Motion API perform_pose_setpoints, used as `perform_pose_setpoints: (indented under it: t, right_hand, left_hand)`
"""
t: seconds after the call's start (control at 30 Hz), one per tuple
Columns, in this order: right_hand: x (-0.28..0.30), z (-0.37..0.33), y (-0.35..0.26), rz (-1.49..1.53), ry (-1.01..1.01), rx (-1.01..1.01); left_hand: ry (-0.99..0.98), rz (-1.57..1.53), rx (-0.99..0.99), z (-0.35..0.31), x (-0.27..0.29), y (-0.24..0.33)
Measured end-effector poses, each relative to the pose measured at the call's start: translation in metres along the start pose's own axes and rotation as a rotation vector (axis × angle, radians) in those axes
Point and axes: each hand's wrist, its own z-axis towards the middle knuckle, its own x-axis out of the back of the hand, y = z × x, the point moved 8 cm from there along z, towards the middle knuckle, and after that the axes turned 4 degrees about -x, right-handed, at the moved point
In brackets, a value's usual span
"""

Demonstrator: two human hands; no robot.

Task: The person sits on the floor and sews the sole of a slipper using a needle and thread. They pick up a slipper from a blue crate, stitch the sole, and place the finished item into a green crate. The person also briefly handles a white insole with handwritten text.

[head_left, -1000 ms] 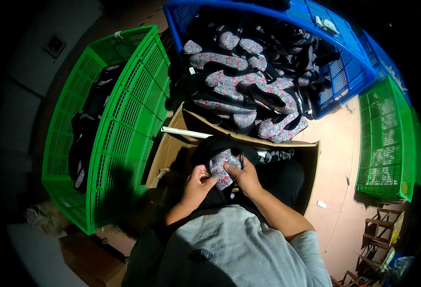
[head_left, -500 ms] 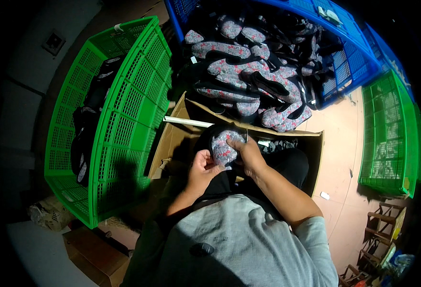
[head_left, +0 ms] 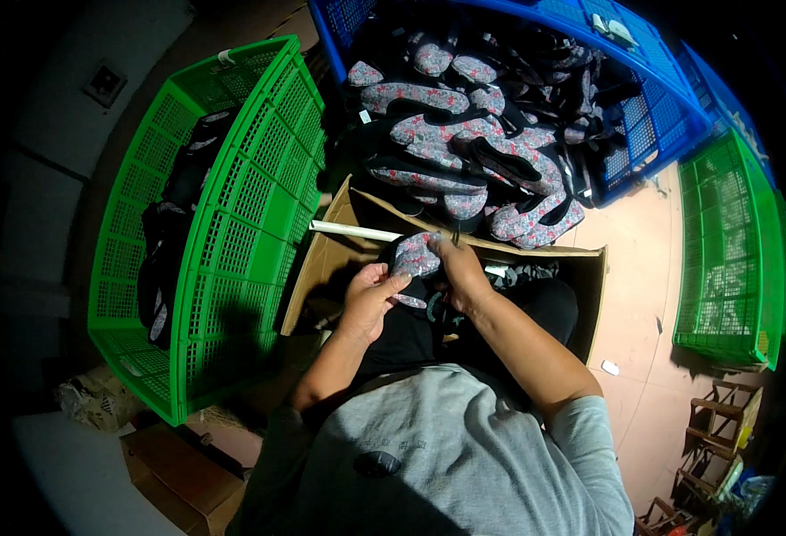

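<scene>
Over my lap, both hands hold a grey cloth shoe (head_left: 416, 256) with a red floral print and dark parts. My left hand (head_left: 371, 299) pinches its near left edge, thumb laid across the fabric. Fingers of my right hand (head_left: 461, 272) are closed on its far right side, thumb on top. A strip of the same print shows under the left fingers. Beneath and around my hands is an open cardboard box (head_left: 326, 246), with more printed pieces inside by my right knee. A white rod (head_left: 355, 231) lies across its left part.
Ahead, a large heap of similar floral shoes (head_left: 451, 129) fills a blue crate (head_left: 670, 121). A tall green crate (head_left: 259, 188) with dark shoes stands at left. Another green crate (head_left: 728, 259) stands at right, with a wooden rack (head_left: 719, 415) nearer. A small white object (head_left: 610, 367) lies on the floor.
The shoe has turned and folded in my hands, showing less of its rounded printed face. My right hand has shifted up slightly, and the left thumb now lies over the fabric.
</scene>
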Motion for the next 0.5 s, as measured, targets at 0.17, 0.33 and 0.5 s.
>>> perform_pose_setpoints:
  t: [0.17,0.33,0.5]
  right_hand:
    - [0.003,-0.016,0.006,-0.048,0.049,0.089]
    - [0.006,-0.026,0.005,-0.232,0.162,0.542]
    - [0.007,-0.036,0.008,-0.325,0.208,0.657]
  left_hand:
    - [0.080,0.140,-0.049,-0.012,0.013,-0.008]
    - [0.171,0.282,-0.186,-0.015,0.021,-0.005]
    - [0.296,0.776,-0.469,-0.026,0.013,0.017]
